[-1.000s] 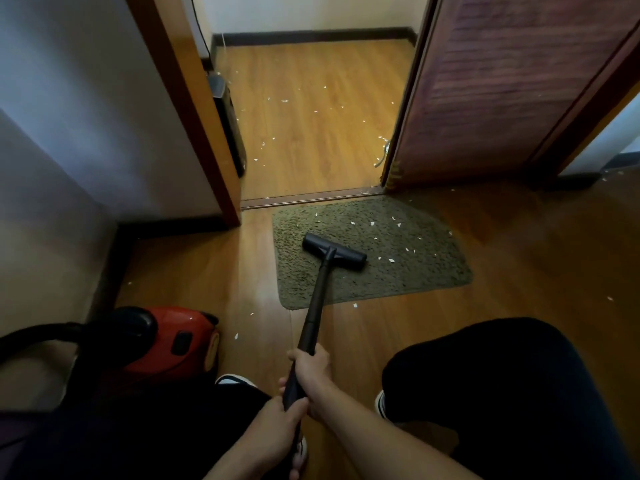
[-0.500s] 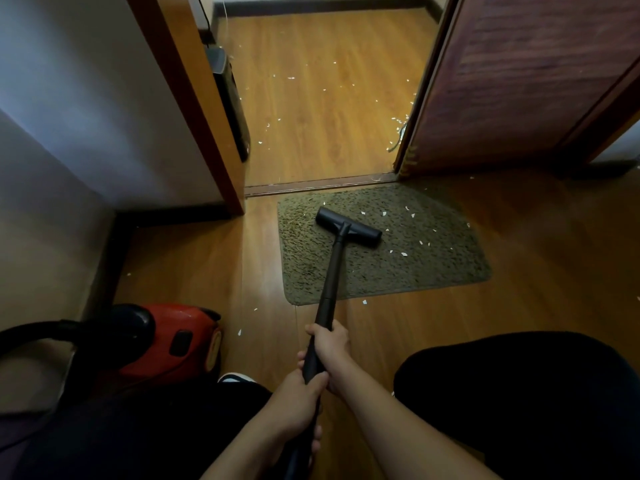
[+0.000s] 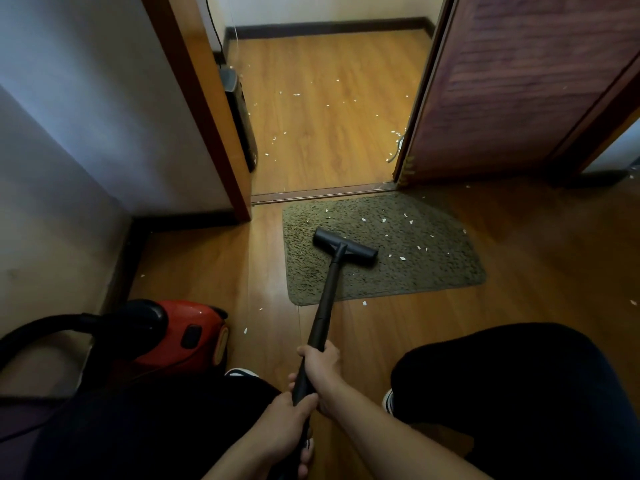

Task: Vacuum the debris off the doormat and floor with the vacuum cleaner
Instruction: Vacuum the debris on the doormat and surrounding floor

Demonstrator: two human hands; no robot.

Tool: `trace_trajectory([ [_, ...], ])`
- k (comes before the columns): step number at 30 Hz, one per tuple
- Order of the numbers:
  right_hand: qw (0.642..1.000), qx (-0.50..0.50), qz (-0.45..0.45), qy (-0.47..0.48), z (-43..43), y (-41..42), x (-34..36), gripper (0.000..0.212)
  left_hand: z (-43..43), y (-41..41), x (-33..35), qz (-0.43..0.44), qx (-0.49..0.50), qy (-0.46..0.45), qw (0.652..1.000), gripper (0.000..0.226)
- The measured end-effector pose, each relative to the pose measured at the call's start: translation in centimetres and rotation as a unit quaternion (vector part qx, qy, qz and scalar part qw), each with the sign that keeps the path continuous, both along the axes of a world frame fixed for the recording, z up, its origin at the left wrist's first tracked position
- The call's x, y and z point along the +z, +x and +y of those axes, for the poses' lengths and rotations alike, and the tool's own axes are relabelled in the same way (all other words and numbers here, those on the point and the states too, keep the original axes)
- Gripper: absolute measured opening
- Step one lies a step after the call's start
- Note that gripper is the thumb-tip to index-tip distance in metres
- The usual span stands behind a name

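The right hand (image 3: 320, 365) grips the black wand (image 3: 329, 289) with the fingers curled fully around it. The left hand (image 3: 287, 420) grips the same wand lower down, closer to the body, and is also closed around it. The wand runs forward and down to the nozzle (image 3: 344, 247), which lies flat on the left-middle part of the mat (image 3: 433, 278).

The mat is greenish and lies on the wooden floor (image 3: 536, 254), just in front of the threshold of a doorway. Small white debris (image 3: 402, 258) is scattered on the mat, mostly to the right of the nozzle. A few pieces lie on the floor near the front edge of the mat, and more lie on the floor beyond the doorway.

The red vacuum (image 3: 194, 334) stands on the floor at the left, beside the person's left knee. Its black hose (image 3: 38, 329) bends away to the left. A dark brown door (image 3: 519, 84) stands open at the right. A dark flat object (image 3: 240, 116) leans by the left door frame; it is perhaps a heater, but the view is too dim to tell.
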State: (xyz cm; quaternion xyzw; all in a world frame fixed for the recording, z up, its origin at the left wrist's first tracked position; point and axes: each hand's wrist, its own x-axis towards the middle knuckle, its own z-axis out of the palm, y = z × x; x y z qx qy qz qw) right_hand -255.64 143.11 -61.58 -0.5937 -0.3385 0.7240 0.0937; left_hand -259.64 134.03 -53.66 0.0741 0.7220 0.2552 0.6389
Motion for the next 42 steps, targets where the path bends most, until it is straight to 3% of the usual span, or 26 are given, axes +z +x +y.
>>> trace_trajectory([
  [6,1.000,-0.004,0.002,0.002,-0.3,-0.1,0.4,0.023,-0.5,-0.2,-0.2,0.003,-0.004,0.000,1.000,0.026],
  [12,1.000,-0.015,0.000,0.007,3.3,-1.1,0.1,0.022,3.1,-1.2,0.1,-0.038,0.013,-0.001,0.999,0.018],
  [19,0.999,-0.039,-0.004,0.011,8.3,-2.7,-1.0,0.016,7.9,-2.1,0.2,-0.027,0.018,0.027,0.999,0.010],
  [24,0.998,-0.053,-0.016,0.015,11.6,-3.0,-1.5,0.023,11.0,-2.2,0.0,-0.031,0.017,0.032,0.999,0.011],
  [27,0.997,-0.069,-0.021,0.020,13.7,-3.0,-1.8,0.014,13.1,-2.4,-0.7,-0.024,0.012,0.031,0.999,0.021],
  [30,0.996,-0.081,-0.021,0.031,15.5,-3.1,-2.1,0.009,15.0,-2.3,-0.8,-0.026,0.006,0.038,0.999,0.005],
  [33,0.996,-0.078,-0.027,0.036,17.2,-2.9,-2.4,0.005,16.7,-2.3,-0.9,-0.029,0.005,0.048,0.998,0.003],
  [36,0.996,-0.076,-0.028,0.030,18.6,-2.4,-2.2,0.006,17.9,-2.2,-1.4,-0.027,-0.003,0.047,0.999,0.022],
  [42,0.995,-0.089,-0.034,0.031,17.5,-1.5,-2.6,0.007,16.8,-1.3,-1.5,-0.022,-0.014,0.050,0.998,0.018],
])
